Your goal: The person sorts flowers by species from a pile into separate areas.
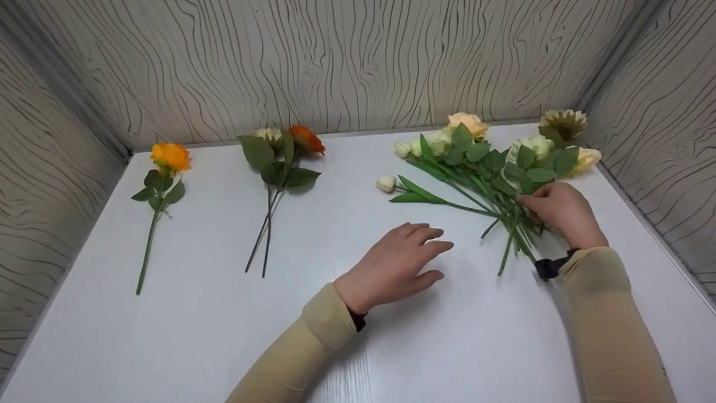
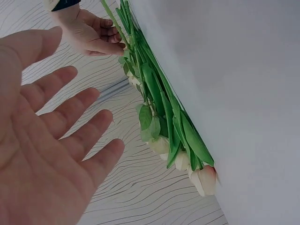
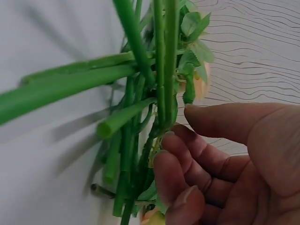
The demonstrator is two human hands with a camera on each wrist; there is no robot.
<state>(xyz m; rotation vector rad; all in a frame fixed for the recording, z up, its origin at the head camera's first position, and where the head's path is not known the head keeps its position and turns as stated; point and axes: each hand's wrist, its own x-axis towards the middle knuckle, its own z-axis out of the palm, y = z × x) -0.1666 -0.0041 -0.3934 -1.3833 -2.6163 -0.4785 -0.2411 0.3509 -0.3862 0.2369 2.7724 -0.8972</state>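
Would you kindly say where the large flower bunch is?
In the head view, the large bunch lies right of centre on the table, at the right hand.

Cream, white & peach flwrs w/ green stems lay bunched, stems crossed, on R side of tbl.

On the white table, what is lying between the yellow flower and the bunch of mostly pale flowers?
In the head view, an orange-red flower and a cream flower, their dark stems crossed, lie between them.
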